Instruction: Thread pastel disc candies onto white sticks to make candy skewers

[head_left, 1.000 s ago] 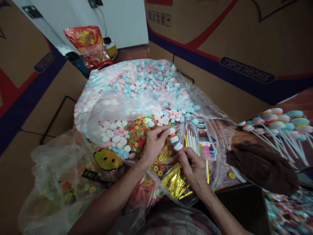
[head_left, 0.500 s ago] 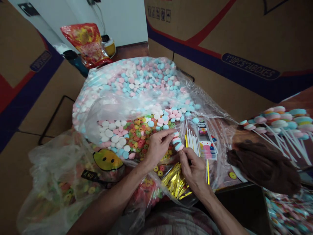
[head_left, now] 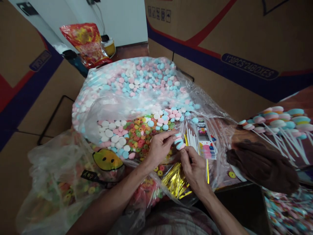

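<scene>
Between my two hands is a short marshmallow skewer [head_left: 179, 142] of pink, white and blue discs; any stick in it is hidden. My left hand [head_left: 160, 146] is closed, thumb and fingers pinching at its upper end. At the lower end my right hand [head_left: 194, 166] grips it, fingers curled. Loose marshmallows [head_left: 119, 134] and ring-shaped gummies [head_left: 138, 132] lie just beyond and left of my left hand. White sticks [head_left: 192, 141] lie close past my right hand, and gold twist ties [head_left: 176, 182] are below the skewer.
A big clear bag of marshmallows [head_left: 146, 78] fills the back of the table. Finished marshmallow skewers [head_left: 281, 122] and a brown cloth [head_left: 264, 166] lie at right. A plastic bag with a smiley [head_left: 107, 160] is at left. Large cardboard boxes [head_left: 220, 36] stand around; labels [head_left: 207, 148] lie by the sticks.
The discs of the skewer have shifted slightly between my fingers, and its visible part looks a little shorter. Both hands stay nearly in place, still gripping it.
</scene>
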The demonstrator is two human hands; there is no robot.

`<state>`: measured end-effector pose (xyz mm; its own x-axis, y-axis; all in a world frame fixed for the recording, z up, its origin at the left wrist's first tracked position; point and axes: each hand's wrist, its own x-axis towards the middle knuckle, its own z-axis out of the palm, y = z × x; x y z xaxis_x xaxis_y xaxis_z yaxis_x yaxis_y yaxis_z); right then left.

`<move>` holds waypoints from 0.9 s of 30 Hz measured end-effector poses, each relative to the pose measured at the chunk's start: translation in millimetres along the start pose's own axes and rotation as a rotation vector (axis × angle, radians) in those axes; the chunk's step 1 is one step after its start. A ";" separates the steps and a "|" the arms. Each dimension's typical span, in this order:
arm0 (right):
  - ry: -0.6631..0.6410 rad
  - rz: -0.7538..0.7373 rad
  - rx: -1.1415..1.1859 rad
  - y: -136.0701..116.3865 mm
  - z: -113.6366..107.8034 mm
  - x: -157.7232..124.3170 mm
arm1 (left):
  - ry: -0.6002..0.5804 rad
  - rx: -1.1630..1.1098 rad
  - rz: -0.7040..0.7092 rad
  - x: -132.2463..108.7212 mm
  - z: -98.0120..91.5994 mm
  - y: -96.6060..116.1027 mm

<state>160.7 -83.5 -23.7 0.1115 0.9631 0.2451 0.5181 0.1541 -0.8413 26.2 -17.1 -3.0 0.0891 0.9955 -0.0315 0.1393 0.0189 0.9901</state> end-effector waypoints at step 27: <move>-0.108 0.010 0.031 0.4 -35.1 -6.0 | 0.119 -0.075 0.055 7.8 -10.5 -2.2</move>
<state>190.1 -96.9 -8.7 0.0236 0.9825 0.1849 0.4906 0.1498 -0.8584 16.3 -8.5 -4.0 -0.0232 0.9991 0.0354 0.0628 -0.0338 0.9975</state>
